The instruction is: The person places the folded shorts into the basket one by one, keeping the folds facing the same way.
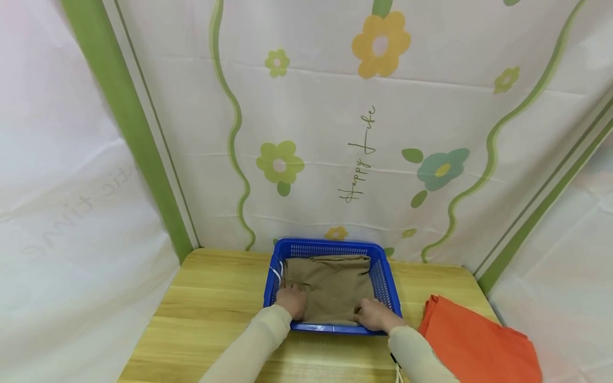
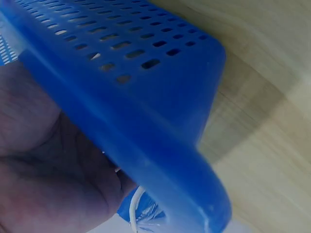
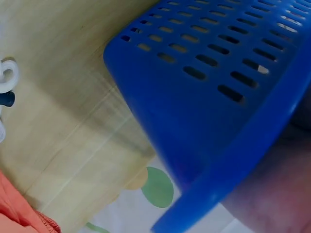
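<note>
A folded khaki garment lies inside a blue plastic basket with slotted walls. White cords stick out at the garment's left side, over the basket's left wall. My left hand reaches over the front rim and touches the garment's front left corner; its fingertips are partly hidden. At the front right corner, my right hand pinches the garment's edge. Both wrist views show the basket's outer wall and rim close up, with the left palm and part of the right hand beside the rim.
The basket stands on a wooden table, near its back edge. An orange folded cloth lies to the right, beside my right forearm. Flower-printed white curtains hang behind the table and at both sides.
</note>
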Available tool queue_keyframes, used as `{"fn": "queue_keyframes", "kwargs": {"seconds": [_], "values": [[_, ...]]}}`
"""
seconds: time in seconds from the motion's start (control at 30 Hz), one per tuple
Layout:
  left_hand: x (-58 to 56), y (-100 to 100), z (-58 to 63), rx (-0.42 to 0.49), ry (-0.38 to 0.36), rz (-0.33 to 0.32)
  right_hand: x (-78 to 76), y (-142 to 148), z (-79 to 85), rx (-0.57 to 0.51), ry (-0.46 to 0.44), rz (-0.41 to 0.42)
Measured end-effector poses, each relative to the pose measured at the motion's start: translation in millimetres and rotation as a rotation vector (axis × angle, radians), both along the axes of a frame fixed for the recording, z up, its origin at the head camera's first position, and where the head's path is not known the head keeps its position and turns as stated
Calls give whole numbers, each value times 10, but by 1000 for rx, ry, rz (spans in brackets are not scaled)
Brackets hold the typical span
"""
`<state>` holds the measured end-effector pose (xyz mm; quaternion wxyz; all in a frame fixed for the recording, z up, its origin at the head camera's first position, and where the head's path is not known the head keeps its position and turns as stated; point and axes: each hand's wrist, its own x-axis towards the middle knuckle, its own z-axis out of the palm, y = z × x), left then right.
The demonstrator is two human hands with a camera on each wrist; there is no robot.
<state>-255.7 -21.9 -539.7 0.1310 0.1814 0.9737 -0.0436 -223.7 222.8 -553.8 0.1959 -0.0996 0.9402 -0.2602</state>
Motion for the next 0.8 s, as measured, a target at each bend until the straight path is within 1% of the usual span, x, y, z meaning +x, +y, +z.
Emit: {"fn": "queue_keyframes", "kwargs": {"seconds": [0.1,0.2,0.3,0.4,0.5,0.6,0.7,0.8], "values": [[-13,-8,-12,16,-14,-2,35,36,40,-49,35,5],[-32,-37,13,66,-9,-15,108,72,120,-79,141,-21],[-33,-56,96,150,22,-30,188,96,234,-75,265,-71],[7,-37,190,223,63,-60,272,139,353,-39,350,-124],[92,25,272,278,98,-104,363,240,454,-5,385,-169],[207,123,334,342,124,-145,460,409,512,17,405,-201],[339,239,379,416,119,-172,546,604,536,30,399,-241],[468,352,395,491,72,-191,626,811,524,49,379,-287]]}}
